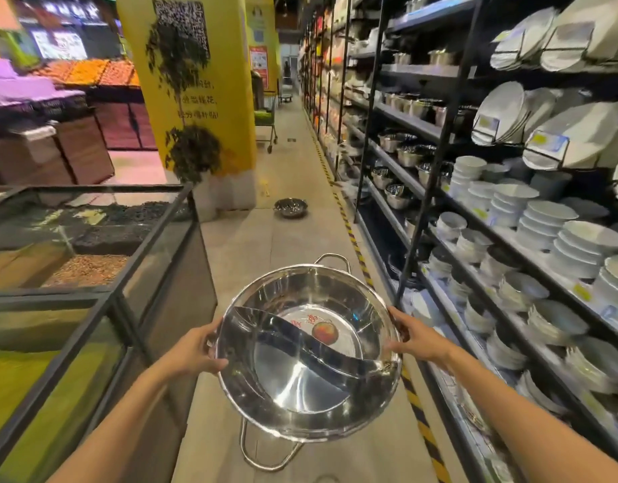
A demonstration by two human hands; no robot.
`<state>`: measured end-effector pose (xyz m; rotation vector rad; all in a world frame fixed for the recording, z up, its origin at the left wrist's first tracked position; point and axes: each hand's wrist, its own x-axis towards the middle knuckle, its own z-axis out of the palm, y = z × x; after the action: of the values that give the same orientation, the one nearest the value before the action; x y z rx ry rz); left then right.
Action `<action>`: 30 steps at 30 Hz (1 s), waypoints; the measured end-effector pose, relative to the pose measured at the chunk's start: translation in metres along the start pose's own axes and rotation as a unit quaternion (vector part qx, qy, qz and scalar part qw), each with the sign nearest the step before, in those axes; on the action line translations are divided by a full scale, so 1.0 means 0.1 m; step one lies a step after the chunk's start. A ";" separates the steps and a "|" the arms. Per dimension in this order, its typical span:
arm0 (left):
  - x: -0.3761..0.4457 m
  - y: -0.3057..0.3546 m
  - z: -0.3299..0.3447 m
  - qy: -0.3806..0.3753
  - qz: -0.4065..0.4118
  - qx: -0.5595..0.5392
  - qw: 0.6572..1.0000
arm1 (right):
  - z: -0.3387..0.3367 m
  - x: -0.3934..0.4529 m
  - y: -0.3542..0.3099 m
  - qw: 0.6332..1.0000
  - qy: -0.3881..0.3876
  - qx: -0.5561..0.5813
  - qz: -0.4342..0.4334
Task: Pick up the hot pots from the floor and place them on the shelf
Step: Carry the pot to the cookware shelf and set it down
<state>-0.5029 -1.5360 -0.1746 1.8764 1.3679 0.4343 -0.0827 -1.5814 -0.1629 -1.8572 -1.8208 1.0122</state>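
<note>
A shiny steel hot pot [300,374] with an S-shaped divider and a red sticker inside is held up in front of me over the aisle floor. My left hand [199,346] grips its left rim and my right hand [410,338] grips its right rim. Its loop handles point away from me and toward me. A second steel hot pot [290,207] rests on the floor farther down the aisle. The black metal shelf [502,245] on my right carries steel pots [394,193] farther along.
Stacks of white bowls [544,235] and plates [506,113] fill the shelf beside me. A glass-sided display case [102,284] stands to my left. A yellow pillar [199,99] rises ahead. Yellow-black tape [352,238] runs along the shelf base. A green cart [265,123] stands far off.
</note>
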 end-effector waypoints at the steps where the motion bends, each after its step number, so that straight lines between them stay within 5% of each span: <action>1: 0.20 0.00 -0.05 0.001 0.000 -0.002 1.000 | -0.10 0.22 -0.01 1.000 -0.005 -0.006 -0.006; 30: 6.29 -0.70 -2.43 -0.020 0.008 0.027 0.999 | -1.57 6.39 -0.53 0.999 0.027 0.007 0.019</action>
<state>-0.4764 -0.8587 -0.1663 1.9304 1.3502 0.3689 -0.0631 -0.9217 -0.1753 -1.8989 -1.7487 0.9766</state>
